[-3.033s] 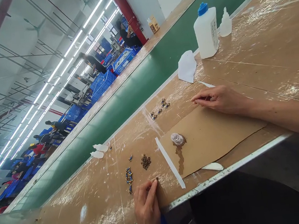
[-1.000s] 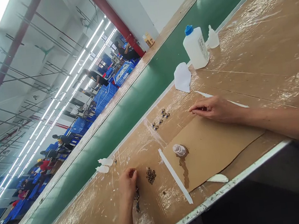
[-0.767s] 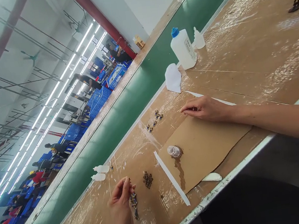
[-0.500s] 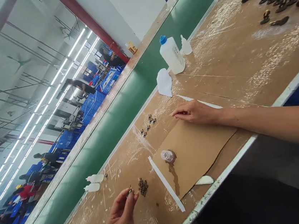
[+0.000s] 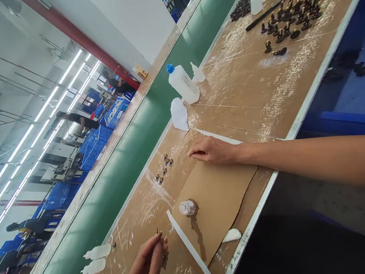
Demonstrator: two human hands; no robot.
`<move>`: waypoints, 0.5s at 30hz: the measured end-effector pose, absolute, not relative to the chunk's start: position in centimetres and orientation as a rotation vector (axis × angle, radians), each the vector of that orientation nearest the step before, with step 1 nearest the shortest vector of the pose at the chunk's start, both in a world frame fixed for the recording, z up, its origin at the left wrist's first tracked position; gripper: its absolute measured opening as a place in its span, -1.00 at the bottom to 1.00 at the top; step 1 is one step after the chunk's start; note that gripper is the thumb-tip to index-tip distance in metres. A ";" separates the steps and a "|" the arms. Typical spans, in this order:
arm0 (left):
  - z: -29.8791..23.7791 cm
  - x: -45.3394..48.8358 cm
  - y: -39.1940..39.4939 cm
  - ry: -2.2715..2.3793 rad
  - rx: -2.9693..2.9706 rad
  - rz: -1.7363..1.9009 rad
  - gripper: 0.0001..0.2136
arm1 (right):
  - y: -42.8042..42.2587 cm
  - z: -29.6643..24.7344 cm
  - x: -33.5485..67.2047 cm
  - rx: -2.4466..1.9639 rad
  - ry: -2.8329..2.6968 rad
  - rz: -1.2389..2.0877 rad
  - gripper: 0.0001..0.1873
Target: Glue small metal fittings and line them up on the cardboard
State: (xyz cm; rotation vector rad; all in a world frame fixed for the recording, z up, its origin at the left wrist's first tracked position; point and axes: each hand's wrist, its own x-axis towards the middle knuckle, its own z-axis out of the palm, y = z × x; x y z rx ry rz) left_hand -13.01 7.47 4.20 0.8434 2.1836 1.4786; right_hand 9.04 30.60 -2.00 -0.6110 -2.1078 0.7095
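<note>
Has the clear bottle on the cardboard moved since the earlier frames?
No. The clear bottle holds its spot on the cardboard sheet, beside the white strip; only the camera shifted.

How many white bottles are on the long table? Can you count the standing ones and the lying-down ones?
Standing: 3 (big bottle with a blue cap, small pointy bottle, far bottle)
Lying down: 2 (upper bottle, lower bottle)
Total: 5
</note>
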 end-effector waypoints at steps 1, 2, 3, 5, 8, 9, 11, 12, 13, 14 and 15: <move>4.5 -12.7 7.8 2.204 0.867 1.455 -0.59 | 30.6 -2.0 9.0 -0.603 -2.110 0.708 -0.71; 4.8 -12.4 8.2 2.240 0.900 1.420 -0.59 | 30.7 -2.1 9.0 -0.597 -2.111 0.707 -0.72; 5.0 -12.3 8.5 2.281 0.938 1.370 -0.57 | 30.8 -2.1 8.9 -0.592 -2.111 0.706 -0.73; 5.1 -12.4 9.2 2.342 1.014 1.257 -0.54 | 31.0 -2.4 8.7 -0.585 -2.109 0.705 -0.77; 5.0 -12.8 10.2 2.337 1.091 1.104 -0.51 | 31.2 -2.6 8.5 -0.567 -2.112 0.705 -0.79; 5.1 -12.7 10.5 2.357 1.131 1.042 -0.52 | 31.2 -2.7 8.4 -0.561 -2.113 0.706 -0.79; 5.3 -12.2 11.1 2.428 1.299 0.900 -0.57 | 31.2 -2.6 8.5 -0.556 -2.111 0.706 -0.79; 5.5 -11.8 11.3 2.450 1.411 0.832 -0.61 | 31.2 -2.6 8.5 -0.555 -2.109 0.706 -0.79; 5.7 -11.3 11.6 2.450 1.522 0.778 -0.66 | 31.2 -2.5 8.6 -0.556 -2.106 0.707 -0.79; 6.0 -10.7 11.9 2.428 1.618 0.737 -0.71 | 31.1 -2.5 8.6 -0.555 -2.103 0.708 -0.79; 6.2 -10.3 12.2 2.400 1.690 0.707 -0.75 | 31.1 -2.4 8.7 -0.554 -2.100 0.711 -0.79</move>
